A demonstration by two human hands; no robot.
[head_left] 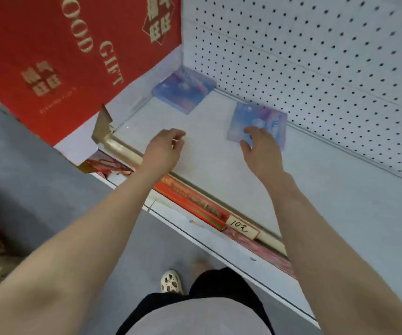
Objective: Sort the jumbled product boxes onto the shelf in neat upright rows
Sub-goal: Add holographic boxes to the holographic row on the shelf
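The right hand is reaching with fingers spread wide onto a blue product box lying near the pegboard back panel; a second blue box is sitting in the shelf corner at eleven o'clock from it. The left hand is hovering loosely curled, holding nothing. Judging by this, a pickup is under way (touching, not yet clamped); next comes closing on the box's edges and standing it beside the corner one.
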